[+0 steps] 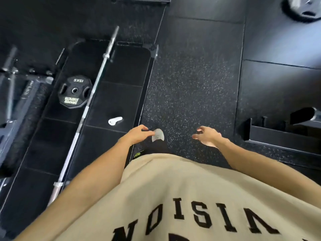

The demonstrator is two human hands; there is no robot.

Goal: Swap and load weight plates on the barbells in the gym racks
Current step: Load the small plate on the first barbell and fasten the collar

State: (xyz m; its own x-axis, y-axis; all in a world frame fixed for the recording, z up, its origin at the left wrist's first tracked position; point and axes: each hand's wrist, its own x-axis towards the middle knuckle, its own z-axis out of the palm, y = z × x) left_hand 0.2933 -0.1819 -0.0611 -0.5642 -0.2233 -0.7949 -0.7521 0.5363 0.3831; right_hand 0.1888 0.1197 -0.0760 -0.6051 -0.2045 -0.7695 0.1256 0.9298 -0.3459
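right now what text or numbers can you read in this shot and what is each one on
"15KG", upside down from this view: on the black weight plate lying flat beside the barbell.
Pale two-line brand lettering lower on the same plate: too blurred to read.
"NOISIV", large black letters as they appear upside down from above: on the person's beige shirt; a further line below is cut off.
Second plate at top right: nothing legible.

Top-right weight plate (303, 7) edge-cropped, blurred

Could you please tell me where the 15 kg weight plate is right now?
The 15 kg plate lies flat on the black platform, left in the head view, touching or nearly touching the barbell.
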